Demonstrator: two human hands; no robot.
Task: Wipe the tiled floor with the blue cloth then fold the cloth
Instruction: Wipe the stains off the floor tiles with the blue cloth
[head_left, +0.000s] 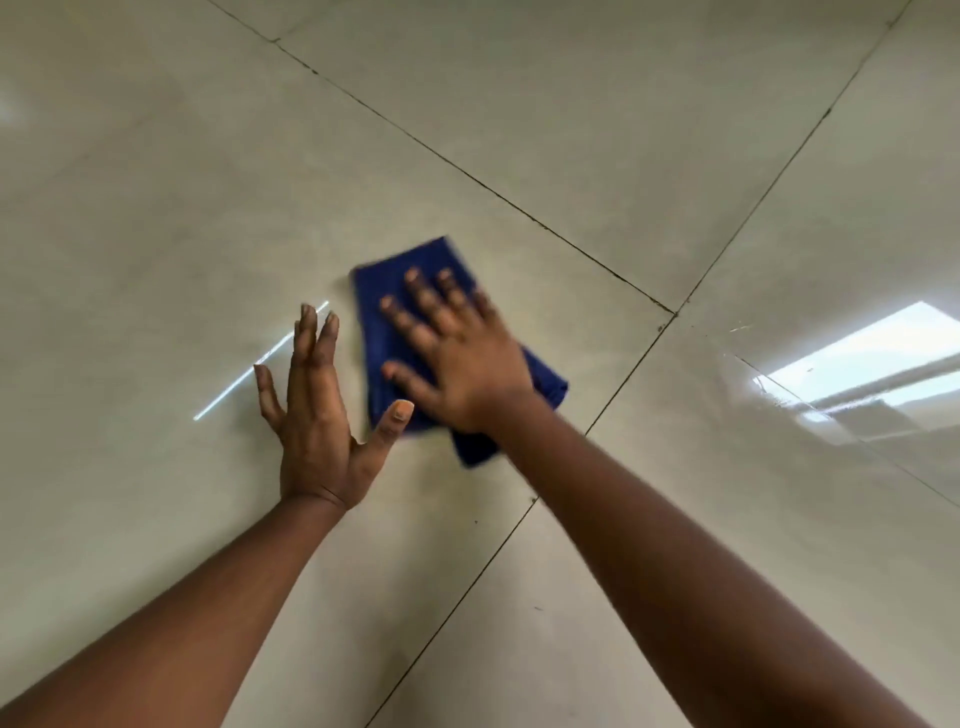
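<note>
Head view. Right hand (457, 364) lay flat on the blue cloth (384, 317), fingers (415, 291) spread wide and pressing down rather than gripping. Cloth sat bunched under the palm on the tiled floor (156, 208), already doubled over, its far edge just beyond the fingertips and its near corner poking out behind the wrist. Left hand (317, 415) rested open on the bare tile just beside the cloth, fingers loosely together and thumb splayed toward the cloth's near edge, holding nothing; seemingly braced for support.

Risks, as judged: with only flat pressure and no pinch, cloth could slide out from under the palm or roll up on a fast stroke, leaving a strip unwiped. Glossy tile looked slick; braced left palm might skid if weight shifted onto it. Near corner trailing behind the wrist could drag and undo the rough doubling, making the later fold untidy. Thumb of the left hand lay close enough to be clipped by a stroke toward it.

Hard to make out: right fingers and cloth's far edge smeared by motion blur, so stroke direction unclear. Part of cloth beneath the palm hidden; layer count not determinable. Whether tile was wet or merely reflecting a bright window patch and a thin light streak past the left fingertips could not be told. Grout lines (519, 202) crossed beyond the right fingers.
</note>
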